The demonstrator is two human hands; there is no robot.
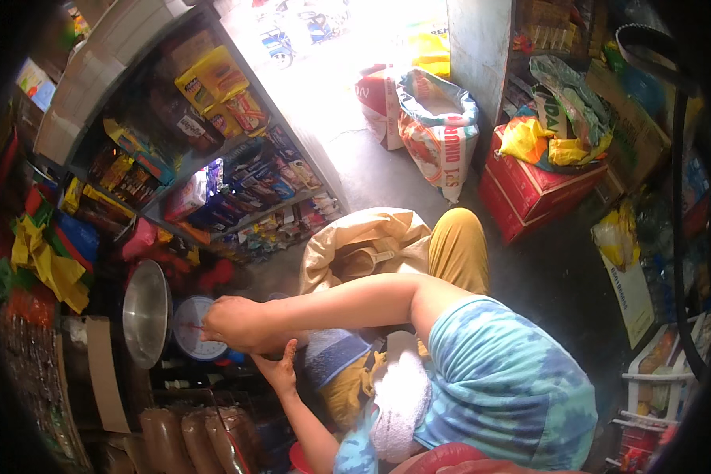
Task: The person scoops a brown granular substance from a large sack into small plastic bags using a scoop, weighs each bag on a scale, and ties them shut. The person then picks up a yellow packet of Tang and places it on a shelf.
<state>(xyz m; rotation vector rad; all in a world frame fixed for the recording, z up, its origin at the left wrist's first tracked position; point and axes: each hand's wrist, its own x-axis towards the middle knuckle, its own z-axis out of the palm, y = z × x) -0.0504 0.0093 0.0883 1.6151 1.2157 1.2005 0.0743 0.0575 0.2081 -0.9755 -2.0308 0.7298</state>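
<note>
In front of the dial of a weighing scale point(185, 324) is my right hand point(234, 323), its fingers curled and partly overlapping the dial. Just below it my left hand point(279, 366) holds its thumb apart, while its other fingers are hidden behind the right hand. Whether either hand grips anything is not visible. The scale carries a round metal pan point(145, 314), seen tilted at the left. Beyond my right forearm stands an open sack point(326, 246) with a rolled rim, and a scoop point(381, 257) lies inside it.
Stocked shelves point(246, 207) rise at the upper left. Two sacks point(459, 151) stand near the bright doorway. At the right are a red carton point(527, 204) with plastic bags on top and a white rack point(657, 377). Wrapped brown packs point(198, 438) lie below the scale.
</note>
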